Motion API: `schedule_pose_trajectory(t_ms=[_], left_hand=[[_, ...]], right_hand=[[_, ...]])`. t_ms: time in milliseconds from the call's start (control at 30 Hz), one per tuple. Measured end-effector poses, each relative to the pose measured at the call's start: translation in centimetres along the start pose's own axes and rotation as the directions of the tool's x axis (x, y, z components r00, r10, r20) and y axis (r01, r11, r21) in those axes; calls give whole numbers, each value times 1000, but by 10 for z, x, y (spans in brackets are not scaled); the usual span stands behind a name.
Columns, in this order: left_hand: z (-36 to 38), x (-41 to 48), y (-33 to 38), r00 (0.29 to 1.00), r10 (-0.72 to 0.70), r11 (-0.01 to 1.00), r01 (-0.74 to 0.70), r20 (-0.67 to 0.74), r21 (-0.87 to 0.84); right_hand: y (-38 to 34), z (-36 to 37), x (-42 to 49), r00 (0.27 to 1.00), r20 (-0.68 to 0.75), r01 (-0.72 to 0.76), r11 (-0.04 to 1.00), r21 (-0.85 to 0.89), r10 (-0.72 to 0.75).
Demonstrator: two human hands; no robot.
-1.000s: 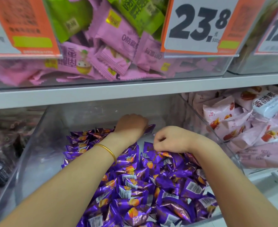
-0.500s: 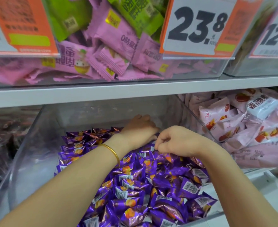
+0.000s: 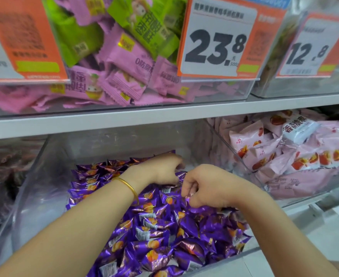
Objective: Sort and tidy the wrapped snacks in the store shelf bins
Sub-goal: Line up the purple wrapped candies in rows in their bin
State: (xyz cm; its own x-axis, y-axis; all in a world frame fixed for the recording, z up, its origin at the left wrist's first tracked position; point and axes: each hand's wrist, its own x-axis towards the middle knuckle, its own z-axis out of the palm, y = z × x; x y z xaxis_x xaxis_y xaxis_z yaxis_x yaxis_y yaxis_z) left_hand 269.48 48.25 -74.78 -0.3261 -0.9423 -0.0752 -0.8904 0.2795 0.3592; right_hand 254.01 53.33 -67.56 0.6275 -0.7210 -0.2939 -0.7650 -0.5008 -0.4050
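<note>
Digging in purple snacks (image 3: 154,226): R hand (image 3: 208,186) fingers (image 3: 187,189) curled, pinching one; L hand (image 3: 162,168) farther back, grip can't tell.

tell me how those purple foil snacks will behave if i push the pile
Probably slippery: the purple snacks have glossy foil wrappers, so they'd likely slide over each other. They lie loosely heaped, so a push should spread the pile, not shift it whole.

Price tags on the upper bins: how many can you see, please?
3: a cut-off tag at left, the 23.8 tag centre, the 12.8 tag right; others may lie off-frame.
</note>
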Motion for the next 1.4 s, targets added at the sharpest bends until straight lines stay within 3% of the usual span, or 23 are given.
schedule_pose_trajectory(t_ms=[100, 167, 300, 467, 600, 733, 900, 967, 1133, 1267, 1400], left_hand=[[-6, -2, -6, 980, -87, 993, 71, -182, -92], [-8, -5, -10, 959, -122, 992, 112, -256, -53], [-7, -11, -16, 943, -123, 985, 155, -310, 81], [-5, -12, -12, 901, -115, 949, 223, -419, 220], [-5, -12, -8, 912, -177, 933, 275, -370, 231], [-3, -15, -8, 913, -175, 922, 284, -370, 263], [-3, -20, -9, 921, -75, 928, 205, -383, 313], [-5, -23, -10, 938, 17, 948, 95, -347, 304], [-12, -22, -2, 984, 173, 938, -153, -37, 312], [-11, -20, 1, 982, 160, 922, -184, 97, 341], [-13, -18, 3, 984, 103, 919, -150, 143, 366]], right_hand=[[3, -3, 1, 999, -36, 3, 995, 102, 1], [6, -5, 2, 999, -45, 5, 988, 154, 2], [11, -3, 4, 996, -94, 24, 968, 250, -1], [17, 4, 14, 967, -253, 52, 977, 209, 2], [21, 5, 21, 929, -365, 27, 970, 241, 65], [19, 6, 24, 936, -328, -29, 959, 282, 125], [17, 7, 23, 972, -167, -111, 952, 286, 163], [19, 7, 24, 968, -165, -144, 959, 242, 187], [20, 7, 21, 964, -172, -187, 977, 103, 203], [23, 7, 20, 970, -133, -204, 979, 24, 205], [24, 8, 21, 975, -132, -181, 983, -12, 177]])
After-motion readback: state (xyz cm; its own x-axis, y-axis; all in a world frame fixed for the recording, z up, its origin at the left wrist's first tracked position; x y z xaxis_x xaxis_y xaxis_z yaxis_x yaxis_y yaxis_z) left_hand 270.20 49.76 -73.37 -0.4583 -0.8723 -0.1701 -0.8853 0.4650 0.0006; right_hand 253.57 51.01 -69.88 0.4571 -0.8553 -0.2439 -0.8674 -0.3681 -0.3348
